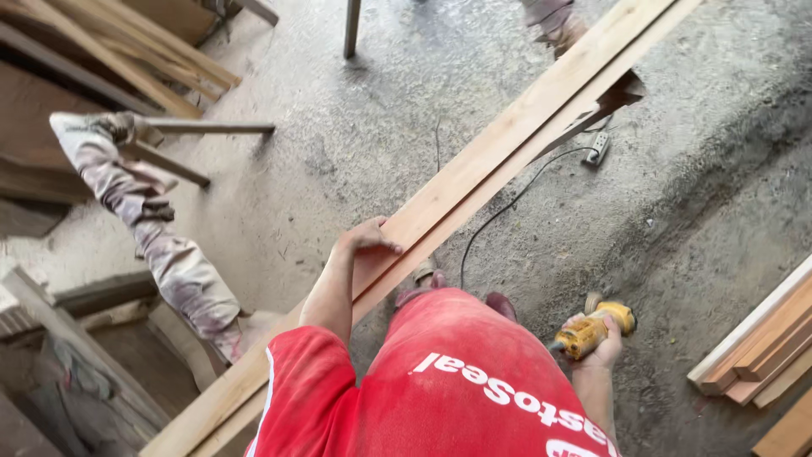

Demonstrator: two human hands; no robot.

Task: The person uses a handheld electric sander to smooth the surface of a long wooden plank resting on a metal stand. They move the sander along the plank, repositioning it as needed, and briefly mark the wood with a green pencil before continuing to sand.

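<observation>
floor: rough grey concrete, dusty, under everything in view.
long board: pale wood, running on a slant from the lower left to the upper right, raised above the floor — a second board lies just under it.
shirt: red, with white print, filling the lower middle.
wood stack: short planks piled at the right edge, well apart from the long board.
cord: black, trailing across the floor to a white power strip near the board's far part.
left hand: palm down, fingers spread, resting on the near edge of the long board, gripping nothing.
right hand: closed around a yellow power tool, held low beside the body — clear of the board.
hands: well apart, one on each side of the body.
</observation>
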